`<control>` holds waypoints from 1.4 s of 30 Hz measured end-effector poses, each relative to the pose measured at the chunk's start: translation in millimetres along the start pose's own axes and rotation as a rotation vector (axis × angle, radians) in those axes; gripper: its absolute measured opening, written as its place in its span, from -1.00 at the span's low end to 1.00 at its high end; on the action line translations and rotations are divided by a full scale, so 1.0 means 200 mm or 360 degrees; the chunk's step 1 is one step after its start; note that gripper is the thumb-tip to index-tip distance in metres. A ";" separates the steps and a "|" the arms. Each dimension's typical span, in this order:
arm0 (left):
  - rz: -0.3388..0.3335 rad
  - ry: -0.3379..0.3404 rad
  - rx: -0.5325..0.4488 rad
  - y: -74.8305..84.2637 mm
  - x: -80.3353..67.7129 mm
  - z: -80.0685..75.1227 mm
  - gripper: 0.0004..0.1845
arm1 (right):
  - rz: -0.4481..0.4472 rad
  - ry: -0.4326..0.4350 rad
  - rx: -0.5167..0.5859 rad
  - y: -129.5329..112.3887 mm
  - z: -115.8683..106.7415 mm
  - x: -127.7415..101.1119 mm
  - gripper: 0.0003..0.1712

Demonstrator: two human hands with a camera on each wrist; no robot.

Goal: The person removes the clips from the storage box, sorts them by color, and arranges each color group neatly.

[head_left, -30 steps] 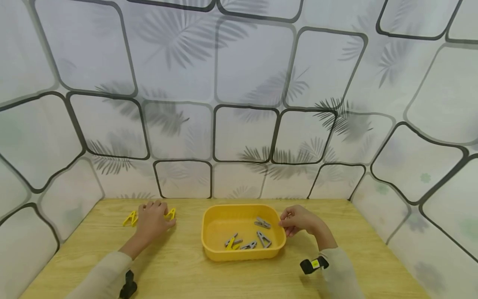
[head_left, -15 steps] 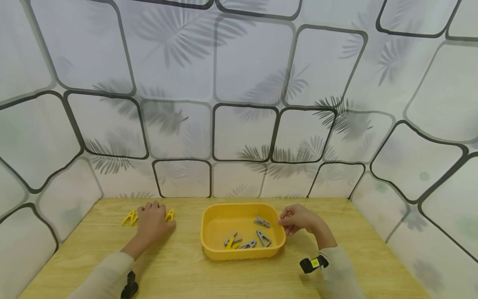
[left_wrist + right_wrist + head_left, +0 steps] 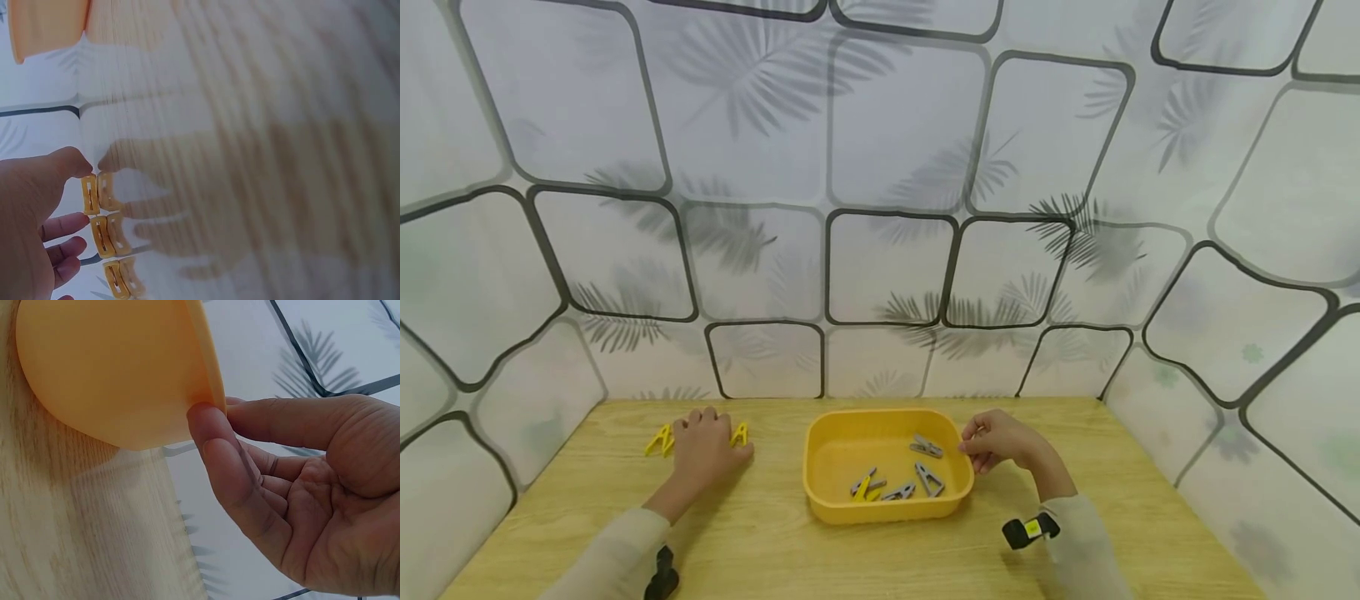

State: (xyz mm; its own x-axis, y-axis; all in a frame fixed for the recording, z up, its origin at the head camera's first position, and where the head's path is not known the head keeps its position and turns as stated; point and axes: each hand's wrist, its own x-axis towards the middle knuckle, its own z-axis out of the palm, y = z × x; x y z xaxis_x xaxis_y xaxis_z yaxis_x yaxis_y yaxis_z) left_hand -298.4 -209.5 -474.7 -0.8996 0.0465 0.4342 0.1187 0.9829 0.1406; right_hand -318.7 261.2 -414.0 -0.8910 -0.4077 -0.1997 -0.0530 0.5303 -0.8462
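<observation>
The scene is enclosed by a patterned wall (image 3: 880, 208) of pale panels printed with dark rounded outlines and leaf shadows, against which a wooden desk (image 3: 760, 533) is set. Near the middle of the desk a yellow tray (image 3: 820, 500) is placed, and its right rim is pinched between the thumb and forefinger of the right hand (image 3: 1000, 442), so this grip is closed on the tray's edge; in the right wrist view the rim is seen caught between the forefinger and thumb while the other fingers are loosely curled behind. Inside the tray several grey pegs (image 3: 928, 479) are scattered with one yellow peg (image 3: 865, 488) among them. The left hand (image 3: 702, 448) is laid palm down on the desk, well apart from the tray, with its fingers spread and relaxed, so this grip is released and nothing is grasped. Just beside its fingertips a row of yellow pegs (image 3: 103, 236) is lined up near the wall; in the left wrist view three pairs are counted, and the thumb is seen touching or almost touching the nearest one. A dark wrist strap (image 3: 1032, 531) is worn on the right sleeve.
</observation>
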 end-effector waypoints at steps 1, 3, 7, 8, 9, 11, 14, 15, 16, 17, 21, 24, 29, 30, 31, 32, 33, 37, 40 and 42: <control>-0.0003 0.0000 -0.0002 0.00 0.00 0.00 -0.49 | -0.0001 -0.0001 0.0001 0.00 0.00 0.00 -0.79; -0.0007 0.0014 -0.0003 0.00 0.00 0.01 -0.46 | 0.0000 -0.0001 0.0001 0.00 0.00 0.00 -0.79; -0.0002 0.0038 -0.0005 0.01 -0.01 0.00 -0.44 | 0.0003 0.0002 -0.0001 0.01 0.00 0.00 -0.79; 0.0000 0.0046 -0.0008 0.01 -0.01 0.00 -0.44 | 0.0004 0.0003 -0.0001 0.01 0.00 0.00 -0.78; 0.0002 0.0052 -0.0011 0.01 -0.01 0.00 -0.44 | 0.0006 0.0004 0.0000 0.01 0.00 0.00 -0.78; 0.0008 0.0070 -0.0015 0.01 -0.02 0.00 -0.45 | 0.0006 0.0005 0.0001 0.01 0.00 0.01 -0.78; 0.0019 0.0091 -0.0022 0.02 -0.02 0.00 -0.48 | 0.0007 0.0005 -0.0002 0.02 0.00 0.01 -0.78; 0.0025 0.0101 -0.0023 0.02 -0.02 0.00 -0.50 | 0.0007 0.0005 -0.0005 0.02 0.00 0.01 -0.77; 0.0032 0.0114 -0.0025 0.02 -0.02 0.01 -0.53 | 0.0007 0.0005 -0.0008 0.02 0.00 0.01 -0.77; 0.0038 0.0123 -0.0031 0.02 -0.02 0.01 -0.55 | 0.0007 0.0005 -0.0010 0.02 0.00 0.01 -0.77; 0.0090 0.0225 -0.0121 0.03 -0.01 0.01 -0.64 | 0.0007 0.0000 -0.0011 0.01 0.01 0.00 -0.76; 0.0142 0.0312 -0.0256 0.06 0.01 0.00 -0.71 | 0.0003 -0.0005 -0.0011 0.01 0.01 0.00 -0.76; 0.0238 0.0400 -0.0488 0.17 0.07 -0.06 -0.80 | 0.0001 -0.0002 -0.0024 0.00 0.00 0.00 -0.76; 0.0270 0.0414 -0.0531 0.19 0.08 -0.08 -0.80 | 0.0001 -0.0001 -0.0026 0.00 0.00 0.00 -0.76; 0.0304 0.0428 -0.0567 0.22 0.09 -0.09 -0.81 | 0.0001 0.0002 -0.0026 0.00 0.00 0.00 -0.76; 0.0342 0.0441 -0.0595 0.24 0.10 -0.11 -0.81 | 0.0002 0.0003 -0.0027 0.00 0.00 0.00 -0.76; 0.0379 0.0446 -0.0621 0.27 0.11 -0.12 -0.81 | 0.0004 0.0004 -0.0027 0.00 0.00 0.00 -0.76; 0.0518 0.0409 -0.0698 0.36 0.13 -0.15 -0.83 | 0.0013 0.0004 -0.0020 -0.01 0.00 0.00 -0.75; 0.0597 0.0272 -0.0739 0.41 0.14 -0.15 -0.84 | 0.0019 0.0001 -0.0012 -0.01 0.00 0.01 -0.76; 0.0652 0.0166 -0.0746 0.43 0.13 -0.14 -0.84 | 0.0019 0.0003 -0.0007 0.00 0.00 0.01 -0.76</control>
State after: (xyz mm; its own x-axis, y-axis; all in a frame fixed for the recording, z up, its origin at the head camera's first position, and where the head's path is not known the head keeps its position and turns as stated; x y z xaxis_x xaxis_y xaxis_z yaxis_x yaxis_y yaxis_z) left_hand -300.7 -128.7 -426.1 -0.6994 0.3617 0.6164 0.6375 0.7056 0.3093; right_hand -319.5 259.8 -414.0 -0.8924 -0.3998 -0.2090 -0.0443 0.5386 -0.8414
